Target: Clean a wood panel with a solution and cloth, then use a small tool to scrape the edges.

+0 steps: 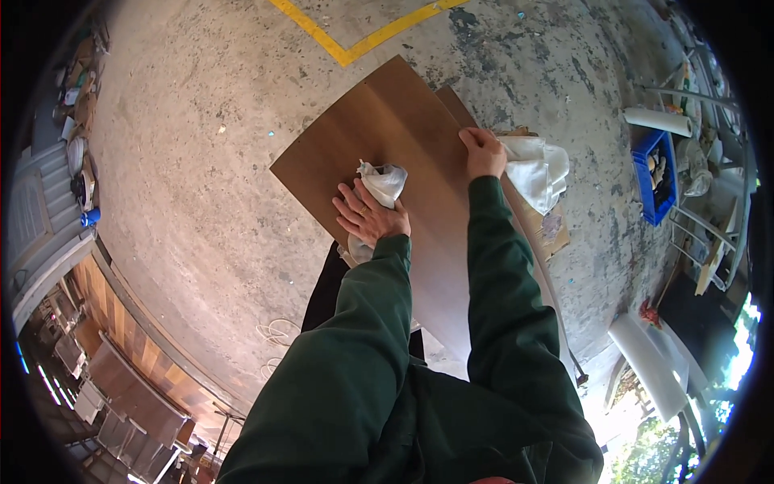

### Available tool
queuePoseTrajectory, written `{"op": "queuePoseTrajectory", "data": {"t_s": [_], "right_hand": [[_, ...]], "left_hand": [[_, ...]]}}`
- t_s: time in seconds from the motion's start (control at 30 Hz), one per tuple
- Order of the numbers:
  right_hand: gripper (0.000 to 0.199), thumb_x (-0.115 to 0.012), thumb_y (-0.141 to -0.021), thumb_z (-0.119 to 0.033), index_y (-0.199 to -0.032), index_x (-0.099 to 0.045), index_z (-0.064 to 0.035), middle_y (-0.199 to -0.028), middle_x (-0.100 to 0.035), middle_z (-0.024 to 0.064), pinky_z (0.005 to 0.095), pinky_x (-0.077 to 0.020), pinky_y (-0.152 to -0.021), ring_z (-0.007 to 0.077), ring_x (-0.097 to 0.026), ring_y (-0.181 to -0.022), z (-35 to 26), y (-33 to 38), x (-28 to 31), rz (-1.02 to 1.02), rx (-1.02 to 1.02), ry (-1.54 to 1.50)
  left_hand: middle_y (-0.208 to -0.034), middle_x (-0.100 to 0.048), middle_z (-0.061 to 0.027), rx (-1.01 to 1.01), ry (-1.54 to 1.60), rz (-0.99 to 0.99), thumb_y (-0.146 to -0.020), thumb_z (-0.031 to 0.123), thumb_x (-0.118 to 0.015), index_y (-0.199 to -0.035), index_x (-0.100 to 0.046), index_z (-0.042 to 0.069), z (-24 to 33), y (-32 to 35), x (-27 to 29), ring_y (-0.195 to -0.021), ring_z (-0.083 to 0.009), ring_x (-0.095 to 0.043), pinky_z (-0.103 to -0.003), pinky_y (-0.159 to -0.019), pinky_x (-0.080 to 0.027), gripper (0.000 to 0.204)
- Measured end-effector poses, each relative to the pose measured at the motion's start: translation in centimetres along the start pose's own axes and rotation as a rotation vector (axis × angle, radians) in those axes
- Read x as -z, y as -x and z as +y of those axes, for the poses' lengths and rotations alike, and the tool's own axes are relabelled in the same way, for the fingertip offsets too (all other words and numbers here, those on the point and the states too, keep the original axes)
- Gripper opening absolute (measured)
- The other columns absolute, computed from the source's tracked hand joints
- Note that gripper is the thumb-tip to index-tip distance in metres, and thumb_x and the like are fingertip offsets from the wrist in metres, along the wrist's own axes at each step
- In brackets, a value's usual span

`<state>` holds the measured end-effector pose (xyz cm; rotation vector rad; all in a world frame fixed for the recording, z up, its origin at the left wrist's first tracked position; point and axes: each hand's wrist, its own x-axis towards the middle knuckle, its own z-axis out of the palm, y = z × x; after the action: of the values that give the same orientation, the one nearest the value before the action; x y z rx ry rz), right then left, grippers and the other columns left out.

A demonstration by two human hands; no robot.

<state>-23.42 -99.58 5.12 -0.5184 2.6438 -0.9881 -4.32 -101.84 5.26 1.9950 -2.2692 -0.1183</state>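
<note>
A smooth brown wooden board (435, 234) lies tilted in front of me, its far corner pointing away. My left hand (372, 216) presses a bunched white cloth (382, 184) onto its face; the fingers are spread, and the cloth bulges out past the thumb and shows again under the wrist. At the board's right edge my right hand (484, 153) is closed, thumb on top and fingers curled at the side; the fingertips are partly hidden. Another white cloth (536, 171) lies just right of that hand, over a support with cardboard (555, 230).
A yellow line (343, 58) marks the stained concrete floor ahead. To the right are a blue crate (655, 177), a white roll (659, 121) and a metal rack (709, 234). Thin cord (278, 332) lies on the floor at left. Stacked panels (133, 387) stand at lower left.
</note>
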Motion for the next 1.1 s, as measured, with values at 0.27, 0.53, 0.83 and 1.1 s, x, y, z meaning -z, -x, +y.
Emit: {"op": "queuePoseTrajectory", "data": {"t_s": [0.27,0.53,0.83,1.1], "right_hand": [[0.021,-0.069,-0.074,-0.023,-0.087,-0.069,-0.0065,-0.085,-0.065,0.0067,0.0274,-0.0464,-0.071,0.0163,-0.061,-0.078,2.8,3.0,2.5,-0.062,-0.131,-0.146],[0.022,-0.068,-0.073,-0.027,-0.086,-0.07,-0.0097,-0.084,-0.065,0.0085,0.0326,-0.0477,-0.072,0.0236,-0.062,-0.079,-0.9,-0.8,-1.3,-0.075,-0.024,-0.084],[0.019,-0.071,-0.07,-0.023,-0.086,-0.071,-0.0127,-0.083,-0.067,0.0073,0.0308,-0.0485,-0.071,0.0207,-0.064,-0.078,-0.4,-2.1,-1.3,-0.123,-0.185,-0.102],[0.028,-0.072,-0.07,-0.031,-0.089,-0.071,-0.0106,-0.079,-0.068,0.0072,0.0302,-0.0491,-0.07,0.0167,-0.063,-0.073,3.1,-0.4,1.0,-0.245,-0.166,-0.198]], "left_hand": [[-0.145,-0.019,-0.0138,-0.003,-0.017,-0.036,-0.056,0.031,-0.077,-0.139,-0.022,0.014,-0.8,-0.2,1.0,-0.132,-0.0397,-0.019,-0.057,-0.103,-0.02,0.1],[-0.146,-0.018,-0.0126,0.006,0.021,-0.052,-0.058,0.029,-0.075,-0.139,-0.023,0.014,-0.8,0.4,0.5,-0.133,-0.0389,-0.018,-0.057,-0.103,-0.02,0.097],[-0.146,-0.018,-0.0122,0.019,0.014,-0.068,-0.057,0.028,-0.075,-0.138,-0.024,0.015,-0.3,0.2,0.7,-0.133,-0.0384,-0.017,-0.056,-0.104,-0.017,0.097],[-0.146,-0.019,-0.0119,0.029,0.055,-0.077,-0.055,0.025,-0.075,-0.138,-0.024,0.015,-0.4,0.2,0.8,-0.133,-0.038,-0.016,-0.056,-0.104,-0.017,0.098]]}}
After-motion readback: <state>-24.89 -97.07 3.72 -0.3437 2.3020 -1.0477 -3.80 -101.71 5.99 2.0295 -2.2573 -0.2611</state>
